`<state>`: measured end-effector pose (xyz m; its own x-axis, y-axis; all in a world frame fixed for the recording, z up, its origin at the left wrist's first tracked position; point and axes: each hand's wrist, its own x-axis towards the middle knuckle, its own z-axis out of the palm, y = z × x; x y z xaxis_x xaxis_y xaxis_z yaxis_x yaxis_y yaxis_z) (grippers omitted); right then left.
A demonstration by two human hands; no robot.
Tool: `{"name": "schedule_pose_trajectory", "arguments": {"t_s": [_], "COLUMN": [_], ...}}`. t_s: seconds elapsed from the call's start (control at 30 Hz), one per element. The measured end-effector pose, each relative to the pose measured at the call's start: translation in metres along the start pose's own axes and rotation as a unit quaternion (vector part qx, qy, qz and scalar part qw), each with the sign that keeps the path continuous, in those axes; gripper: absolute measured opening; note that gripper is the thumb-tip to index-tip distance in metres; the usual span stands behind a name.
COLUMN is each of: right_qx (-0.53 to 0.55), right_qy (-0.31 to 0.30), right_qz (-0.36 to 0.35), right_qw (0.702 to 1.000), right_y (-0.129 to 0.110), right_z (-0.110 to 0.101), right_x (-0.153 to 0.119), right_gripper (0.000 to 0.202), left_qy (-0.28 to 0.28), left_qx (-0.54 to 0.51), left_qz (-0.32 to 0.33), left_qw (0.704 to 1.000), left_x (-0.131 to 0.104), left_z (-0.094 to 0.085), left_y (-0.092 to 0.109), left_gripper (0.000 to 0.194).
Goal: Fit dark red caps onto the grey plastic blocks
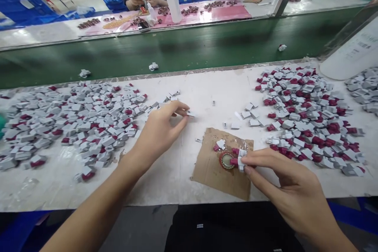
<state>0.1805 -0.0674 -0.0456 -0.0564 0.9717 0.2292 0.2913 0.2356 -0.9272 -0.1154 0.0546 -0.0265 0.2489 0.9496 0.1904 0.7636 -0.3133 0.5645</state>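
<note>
My right hand (283, 181) pinches a small grey-and-maroon plastic part (241, 160) between thumb and forefinger. Its maroon prongs point left, over the edge of an upturned bottle cap (227, 160) that holds something pale. The cap rests on a piece of brown cardboard (206, 169) with wet-looking spots. Just above the cap lies another grey-and-maroon part (219, 145). My left hand (163, 130) is closed, thumb and fingers together on a small thin grey piece (191, 114) that sticks out to the right; its full shape is hidden.
Grey-and-maroon parts form a wide heap (100, 114) at left and another (307, 114) at right. Loose grey pieces (250, 114) lie behind the cardboard. A large white bottle (351, 47) leans at right. Beyond runs a green belt (189, 53) carrying several parts; people work behind it.
</note>
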Motion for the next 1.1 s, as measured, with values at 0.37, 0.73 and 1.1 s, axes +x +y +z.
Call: {"name": "schedule_pose_trajectory", "arguments": {"t_s": [0.37,0.73,1.1], "right_qx": [-0.035,0.273,0.38], "right_qy": [-0.028,0.111,0.133], "right_qz": [-0.019,0.134,0.144], "right_qw": [0.999,0.946,0.904], "right_y": [-0.009,0.01,0.006], "right_z": [0.003,0.008,0.02], "right_x": [0.004,0.022,0.038], "right_gripper": [0.02,0.008,0.009], "left_qy": [-0.09,-0.053,-0.117], "left_qx": [0.074,-0.331,-0.569], "left_qz": [-0.02,-0.069,-0.108], "left_qw": [0.993,0.94,0.807], "left_x": [-0.026,-0.025,-0.012], "left_z": [0.0,0.016,0.046], "left_y": [0.013,0.044,0.083], "left_gripper": [0.006,0.012,0.018]}}
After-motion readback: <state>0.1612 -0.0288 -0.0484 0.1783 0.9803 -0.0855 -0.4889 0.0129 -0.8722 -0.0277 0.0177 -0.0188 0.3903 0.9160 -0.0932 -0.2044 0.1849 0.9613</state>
